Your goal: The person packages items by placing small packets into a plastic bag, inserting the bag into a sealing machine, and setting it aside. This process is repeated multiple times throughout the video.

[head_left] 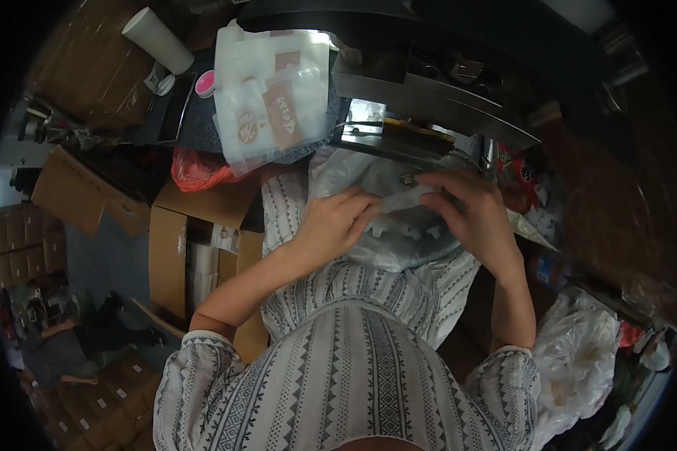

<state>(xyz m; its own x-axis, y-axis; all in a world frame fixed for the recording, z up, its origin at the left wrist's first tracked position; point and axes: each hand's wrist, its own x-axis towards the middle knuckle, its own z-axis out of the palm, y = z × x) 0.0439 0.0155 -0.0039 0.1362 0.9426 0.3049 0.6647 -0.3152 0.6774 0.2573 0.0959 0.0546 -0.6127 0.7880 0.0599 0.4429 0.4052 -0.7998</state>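
A small clear plastic bag (405, 199) stretches between my two hands over my lap. My left hand (342, 218) is closed, pinching the bag's left end between thumb and fingers. At the other end, the curved thumb and forefinger of my right hand (470, 210) close around its edge. A tiny dark-gold piece (408, 180) shows beside my right forefinger's tip. Below both hands, a large clear plastic bag (387, 252) rests on my lap, with small white pieces (411, 234) showing in it.
Ahead stands a dark metal machine (436, 90). Left of it lie printed plastic pouches (271, 90), a pink round container (204, 83), a phone (177, 109) and a white cup (158, 41). An open cardboard box (167, 259) stands at my left, a stuffed plastic bag (575, 353) at my right.
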